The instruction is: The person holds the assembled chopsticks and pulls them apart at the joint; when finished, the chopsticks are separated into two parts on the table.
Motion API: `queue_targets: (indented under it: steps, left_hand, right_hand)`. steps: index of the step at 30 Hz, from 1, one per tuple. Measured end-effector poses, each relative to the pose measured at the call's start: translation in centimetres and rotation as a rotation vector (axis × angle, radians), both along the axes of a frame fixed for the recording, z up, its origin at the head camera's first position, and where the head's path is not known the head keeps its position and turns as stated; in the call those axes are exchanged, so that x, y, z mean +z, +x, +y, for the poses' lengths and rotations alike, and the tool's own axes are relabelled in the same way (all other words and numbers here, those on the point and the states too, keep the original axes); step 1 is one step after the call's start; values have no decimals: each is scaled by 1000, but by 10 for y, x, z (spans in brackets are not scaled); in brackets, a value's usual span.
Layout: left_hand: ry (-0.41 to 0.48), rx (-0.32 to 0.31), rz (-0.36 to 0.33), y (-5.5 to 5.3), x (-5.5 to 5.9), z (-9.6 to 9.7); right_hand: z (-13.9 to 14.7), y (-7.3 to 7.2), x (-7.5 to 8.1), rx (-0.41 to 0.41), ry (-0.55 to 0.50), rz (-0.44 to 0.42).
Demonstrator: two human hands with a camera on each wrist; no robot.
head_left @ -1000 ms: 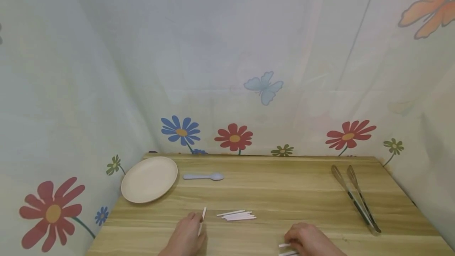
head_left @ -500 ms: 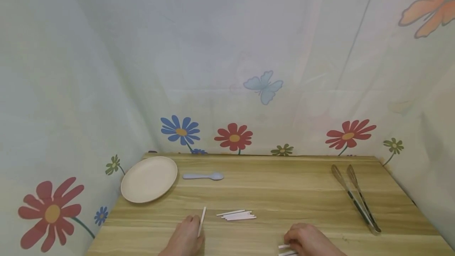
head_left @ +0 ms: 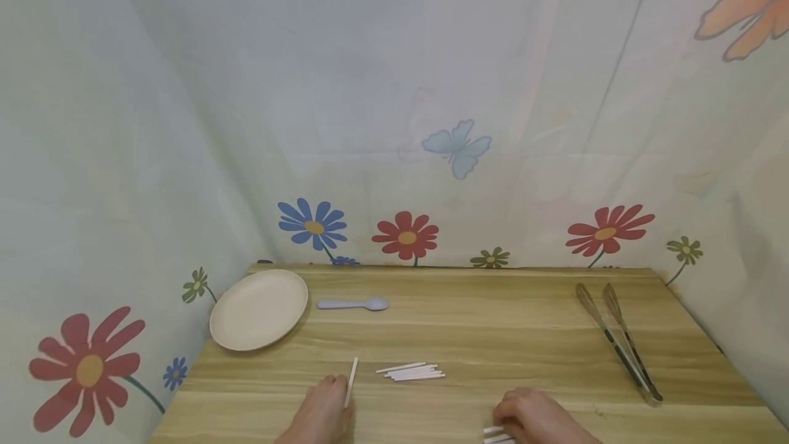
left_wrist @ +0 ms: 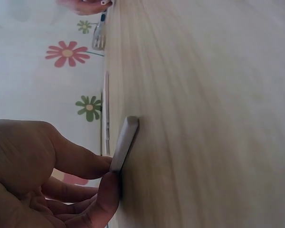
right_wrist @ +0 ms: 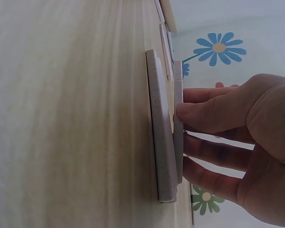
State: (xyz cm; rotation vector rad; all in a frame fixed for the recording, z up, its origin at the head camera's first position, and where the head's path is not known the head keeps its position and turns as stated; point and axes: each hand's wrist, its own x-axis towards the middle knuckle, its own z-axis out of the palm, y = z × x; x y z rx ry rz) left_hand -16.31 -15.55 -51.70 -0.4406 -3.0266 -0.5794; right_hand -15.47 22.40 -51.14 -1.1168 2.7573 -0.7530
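Observation:
My left hand [head_left: 320, 408] pinches a slim white stick [head_left: 351, 382] between thumb and fingers. In the left wrist view the stick [left_wrist: 126, 140] slants close over the wood, its far end pointing away from the fingertips. To the right, my right hand [head_left: 536, 416] holds another white stick [right_wrist: 178, 99], seen clearly in the right wrist view. Right beside that one, thicker-looking white sticks [right_wrist: 162, 137] lie on the table. Between the two hands rests a small loose pile of several white sticks [head_left: 416, 372], lying roughly crosswise.
A round cream plate [head_left: 259, 310] lies at the back left of the wooden table [head_left: 481, 334]. Next to it is a pale blue-grey spoon [head_left: 354, 304]. Metal tongs [head_left: 619, 344] lie spread on the right. A flowered curtain [head_left: 370, 88] hangs behind and along the sides.
My left fingers have shifted slightly on their stick, so more of its length shows from above. My right hand has stayed almost in place. The pile, spoon, plate and tongs have not moved.

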Motion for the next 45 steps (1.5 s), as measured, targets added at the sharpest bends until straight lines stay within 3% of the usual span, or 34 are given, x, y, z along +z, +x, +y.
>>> queue_targets:
  steps: [8,20,27,30,38,45]
  left_hand:
    - [-6,-4,5,0,1,1]
    - [-5,-12,24,0,0,0]
    - [36,-15,-45,-1,0,-1]
    - [33,-18,-40,-1,0,-1]
    - [33,-10,-40,-1,2,0]
    - [44,10,-63,0,4,0]
  right_hand:
    - [1,1,0,3,-14,-61]
    - [0,1,-1,20,-9,-17]
    - [2,0,-4,54,14,-1]
    - [3,0,-5,57,14,3]
    - [4,-2,-7,110,2,112]
    - [4,-4,-7,150,-9,158]
